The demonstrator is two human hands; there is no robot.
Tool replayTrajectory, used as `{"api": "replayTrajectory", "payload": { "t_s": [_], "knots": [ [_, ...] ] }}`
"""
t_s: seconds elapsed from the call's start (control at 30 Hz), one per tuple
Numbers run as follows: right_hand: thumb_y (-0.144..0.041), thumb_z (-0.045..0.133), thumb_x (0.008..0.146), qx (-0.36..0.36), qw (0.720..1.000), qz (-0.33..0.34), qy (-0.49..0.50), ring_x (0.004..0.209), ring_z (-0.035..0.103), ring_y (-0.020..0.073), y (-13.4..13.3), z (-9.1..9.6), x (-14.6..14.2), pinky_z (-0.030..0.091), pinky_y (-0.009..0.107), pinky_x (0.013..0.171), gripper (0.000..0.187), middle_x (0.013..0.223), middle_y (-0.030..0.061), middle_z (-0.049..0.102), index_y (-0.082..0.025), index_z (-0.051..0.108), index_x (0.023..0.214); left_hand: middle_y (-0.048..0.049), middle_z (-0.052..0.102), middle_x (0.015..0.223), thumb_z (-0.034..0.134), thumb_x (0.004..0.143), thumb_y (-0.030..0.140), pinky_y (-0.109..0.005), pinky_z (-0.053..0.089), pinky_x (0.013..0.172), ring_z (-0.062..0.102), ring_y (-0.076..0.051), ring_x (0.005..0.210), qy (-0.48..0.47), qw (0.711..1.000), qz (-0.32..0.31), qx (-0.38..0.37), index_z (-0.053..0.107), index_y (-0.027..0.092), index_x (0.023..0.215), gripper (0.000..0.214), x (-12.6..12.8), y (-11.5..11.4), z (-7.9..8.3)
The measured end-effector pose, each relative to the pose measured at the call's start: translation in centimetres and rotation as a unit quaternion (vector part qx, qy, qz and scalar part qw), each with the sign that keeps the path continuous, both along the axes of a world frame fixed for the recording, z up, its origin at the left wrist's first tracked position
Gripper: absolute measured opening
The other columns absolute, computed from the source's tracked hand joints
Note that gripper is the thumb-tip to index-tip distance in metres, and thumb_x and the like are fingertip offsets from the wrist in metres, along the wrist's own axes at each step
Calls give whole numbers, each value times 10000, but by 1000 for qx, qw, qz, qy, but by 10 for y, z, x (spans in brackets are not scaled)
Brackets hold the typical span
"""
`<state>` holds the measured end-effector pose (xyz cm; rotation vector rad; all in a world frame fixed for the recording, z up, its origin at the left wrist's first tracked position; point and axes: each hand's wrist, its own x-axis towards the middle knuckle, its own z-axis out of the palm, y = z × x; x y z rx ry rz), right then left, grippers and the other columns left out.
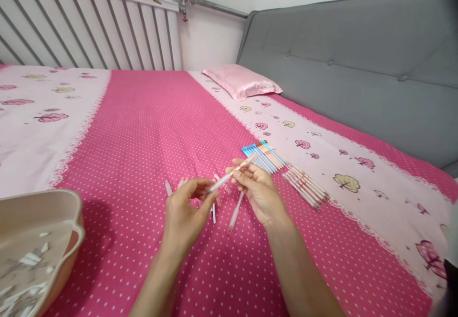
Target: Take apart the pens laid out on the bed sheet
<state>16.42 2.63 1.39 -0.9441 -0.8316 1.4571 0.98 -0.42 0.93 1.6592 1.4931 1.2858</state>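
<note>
Both of my hands hold one white pen (232, 174) above the pink dotted bedsheet (143, 131). My left hand (186, 214) pinches its lower end, and my right hand (255, 188) grips its upper, pinkish end. Several loose white pens (234, 214) lie on the sheet just under my hands. Beyond my right hand, a row of blue-capped pens (264, 157) and a row of pink and white pens (306, 188) lie side by side.
A beige basin (73, 221) with small white scraps in it sits at the lower left. A pink pillow (241, 82) lies at the head of the bed by the grey padded headboard (358, 64). A slatted white panel (89, 31) stands behind.
</note>
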Motion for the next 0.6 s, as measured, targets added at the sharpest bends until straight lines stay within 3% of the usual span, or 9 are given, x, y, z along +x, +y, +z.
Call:
{"api": "replayTrajectory", "payload": {
  "t_s": [0.1,0.2,0.3,0.47,0.6],
  "knots": [
    [-215,729,645,5,1000,-1,4,628,571,71,-1,1,-1,391,169,517,345,844,27,687,-161,599,960,-31,668,726,579,794,412,-276,483,614,601,-159,655,35,999,11,-8,662,176,842,254,-1,-1,0],
    [-224,721,660,17,1000,11,6,633,569,73,-2,1,-2,399,178,534,325,851,25,685,-166,603,957,-36,631,595,446,850,506,-275,455,538,576,-161,559,0,996,-10,-92,652,154,698,436,-3,-2,0],
    [-224,720,664,17,1000,14,10,628,566,70,-2,0,-2,396,175,531,312,860,31,687,-163,603,947,-57,635,580,351,872,550,-295,468,571,594,-175,572,-29,990,-12,-139,645,144,634,555,-5,-2,-1],
    [-222,736,654,6,1000,-7,18,620,569,63,-1,-1,-2,392,162,522,323,859,30,691,-160,596,938,-42,684,825,684,691,446,-286,499,654,630,-176,715,-20,998,15,-58,630,171,992,412,-3,1,-2],
    [-217,743,654,6,1000,-1,25,616,568,61,-2,-1,-3,392,162,521,320,857,33,692,-157,596,932,-29,679,749,649,736,395,-270,488,643,623,-162,681,-11,999,19,-35,657,170,868,261,-2,1,-1]
  ]
}}
